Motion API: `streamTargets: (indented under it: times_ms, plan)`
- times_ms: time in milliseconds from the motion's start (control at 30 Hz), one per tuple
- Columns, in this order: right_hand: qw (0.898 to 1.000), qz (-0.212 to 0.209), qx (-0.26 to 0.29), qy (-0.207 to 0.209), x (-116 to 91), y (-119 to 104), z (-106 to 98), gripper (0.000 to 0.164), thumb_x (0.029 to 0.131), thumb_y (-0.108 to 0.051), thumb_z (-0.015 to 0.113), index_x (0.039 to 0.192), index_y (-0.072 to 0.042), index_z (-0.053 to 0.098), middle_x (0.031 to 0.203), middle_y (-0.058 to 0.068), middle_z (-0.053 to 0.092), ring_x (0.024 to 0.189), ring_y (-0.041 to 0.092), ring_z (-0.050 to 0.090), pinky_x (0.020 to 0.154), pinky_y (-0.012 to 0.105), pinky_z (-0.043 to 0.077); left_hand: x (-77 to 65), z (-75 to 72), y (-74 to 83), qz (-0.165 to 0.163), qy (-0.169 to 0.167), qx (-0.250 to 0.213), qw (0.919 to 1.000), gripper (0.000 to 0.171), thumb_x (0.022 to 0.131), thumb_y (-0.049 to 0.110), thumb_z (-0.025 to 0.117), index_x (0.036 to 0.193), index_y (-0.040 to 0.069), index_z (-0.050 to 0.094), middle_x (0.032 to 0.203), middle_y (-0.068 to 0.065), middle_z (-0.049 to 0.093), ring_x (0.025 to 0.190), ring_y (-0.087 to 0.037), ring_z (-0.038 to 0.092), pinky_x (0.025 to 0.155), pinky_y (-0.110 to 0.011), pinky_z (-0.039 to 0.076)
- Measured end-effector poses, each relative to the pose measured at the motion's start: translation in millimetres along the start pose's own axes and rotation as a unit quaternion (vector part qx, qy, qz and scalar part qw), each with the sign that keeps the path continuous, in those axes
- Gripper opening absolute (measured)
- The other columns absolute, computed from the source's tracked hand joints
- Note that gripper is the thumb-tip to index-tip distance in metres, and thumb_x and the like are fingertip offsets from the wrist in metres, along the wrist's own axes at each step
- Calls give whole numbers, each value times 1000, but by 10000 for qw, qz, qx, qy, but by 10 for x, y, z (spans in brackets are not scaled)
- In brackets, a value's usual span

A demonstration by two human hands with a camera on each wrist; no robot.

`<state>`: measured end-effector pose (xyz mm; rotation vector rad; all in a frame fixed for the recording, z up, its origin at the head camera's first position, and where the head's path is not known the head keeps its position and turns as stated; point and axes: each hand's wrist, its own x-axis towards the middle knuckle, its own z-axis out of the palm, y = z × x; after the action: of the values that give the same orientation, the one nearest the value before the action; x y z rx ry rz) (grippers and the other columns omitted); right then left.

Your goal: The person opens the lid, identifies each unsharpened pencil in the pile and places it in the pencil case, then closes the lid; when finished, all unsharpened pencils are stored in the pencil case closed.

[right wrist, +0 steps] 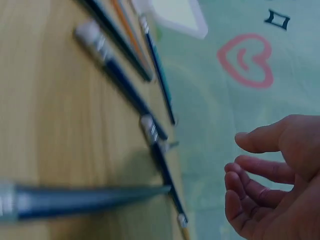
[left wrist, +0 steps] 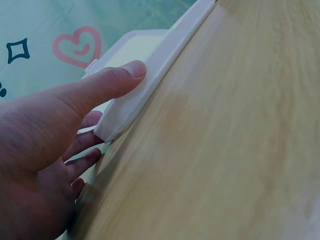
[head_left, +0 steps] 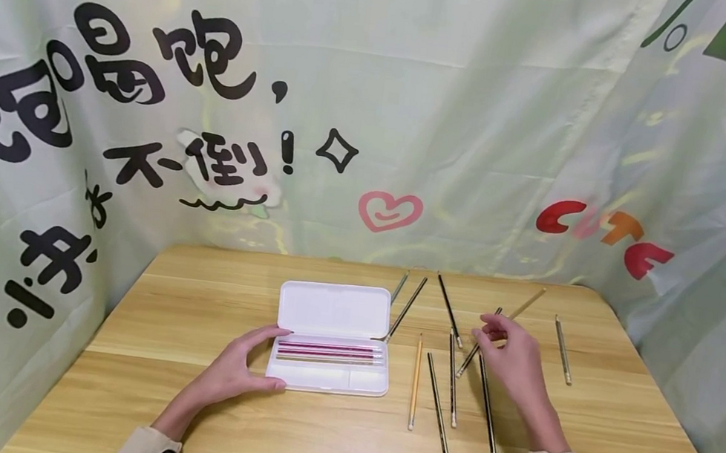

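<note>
A white pencil case [head_left: 326,382] lies with its lid raised, several pencils [head_left: 328,353] with pink and pale barrels in its long compartment. My left hand [head_left: 228,372] holds the case's left end, thumb [left wrist: 120,80] along the front wall and the other fingers at the side and back. To the right, my right hand [head_left: 512,359] hovers over loose pencils with fingers loosely bent; the right wrist view shows nothing between thumb and fingertips. Below that hand lie a dark pencil [head_left: 470,358] and a natural-wood pencil [head_left: 527,303], each partly covered by it in the head view.
Several dark pencils with erasers, such as this striped pencil [head_left: 440,418], lie scattered right of the case. An orange pencil [head_left: 415,386] lies among them, and a grey-green pencil [head_left: 562,350] is farther right. A printed cloth [head_left: 468,134] hangs behind the wooden table [head_left: 150,322].
</note>
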<state>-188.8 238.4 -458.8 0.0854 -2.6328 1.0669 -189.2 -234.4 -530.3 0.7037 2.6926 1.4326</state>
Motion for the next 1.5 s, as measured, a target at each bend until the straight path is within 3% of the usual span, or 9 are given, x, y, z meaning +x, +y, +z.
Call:
streamTargets:
  times_ms: [233, 333, 433, 500, 667, 833, 967, 1200, 1500]
  plan:
    - [9974, 398, -389, -458, 5, 199, 23, 42, 96, -15, 72, 125, 13, 62, 104, 24, 68, 95, 38, 67, 79, 50, 58, -11, 0, -4, 63, 5, 35, 10000, 84, 71, 44, 94, 144, 23, 58, 151, -8, 52, 141, -37, 44, 113, -66, 32]
    - [9953, 297, -650, -660, 4, 249, 71, 36, 95, -18, 74, 106, 15, 65, 87, 22, 64, 76, 32, 63, 65, 44, 55, -13, 5, -7, 53, 4, 28, 10000, 83, 72, 43, 94, 144, 23, 58, 151, -9, 52, 141, -37, 44, 113, -66, 31]
    - [9934, 191, -830, -762, -3, 270, 120, 33, 93, -20, 77, 84, 7, 61, 72, 12, 52, 61, 23, 48, 53, 34, 41, -15, 10, -11, 20, -8, 29, 10000, 83, 72, 43, 94, 144, 23, 58, 152, -10, 51, 141, -37, 43, 113, -66, 31]
    - [9924, 180, -888, -828, -12, 269, 148, 31, 93, -21, 77, 82, 3, 61, 69, 8, 46, 60, 21, 41, 53, 31, 34, -16, 10, -14, 9, -10, 35, 10000, 83, 72, 43, 94, 144, 24, 58, 152, -10, 51, 141, -38, 43, 113, -67, 31]
    - [9909, 209, -904, -972, -12, 229, 181, 44, 91, -15, 75, 121, 16, 63, 87, 13, 55, 78, 26, 50, 65, 39, 43, -20, 4, -8, 33, 9, 49, 10000, 82, 73, 43, 93, 144, 23, 58, 152, -13, 50, 141, -41, 43, 113, -69, 31]
    - [9891, 370, -818, -1167, 13, 221, 153, 54, 85, -2, 68, 134, 16, 56, 104, 18, 59, 88, 28, 55, 73, 44, 50, -17, 5, 1, 33, 50, 48, 10000, 81, 73, 42, 93, 144, 22, 58, 152, -12, 51, 141, -42, 43, 112, -70, 30]
    - [9883, 491, -791, -1205, 8, 269, 104, 55, 84, -1, 67, 135, 14, 56, 102, 14, 62, 84, 26, 54, 69, 40, 47, -11, 4, 8, 57, 49, 0, 10000, 80, 74, 40, 93, 144, 22, 58, 151, -12, 51, 141, -41, 43, 112, -71, 30]
    - [9894, 460, -990, -959, -38, 305, 46, 44, 86, -6, 68, 127, 10, 64, 81, 3, 62, 65, 19, 48, 55, 33, 36, -9, -9, 26, 88, 52, -61, 9999, 80, 73, 38, 94, 143, 22, 59, 151, -12, 52, 141, -41, 43, 113, -71, 28]
    - [9913, 315, -1060, -707, -78, 263, 59, 25, 88, -7, 68, 110, 4, 74, 84, 8, 73, 61, 15, 57, 50, 32, 43, -11, -16, 65, 73, 38, -40, 10000, 80, 74, 37, 94, 143, 22, 58, 151, -13, 51, 141, -42, 43, 112, -71, 29]
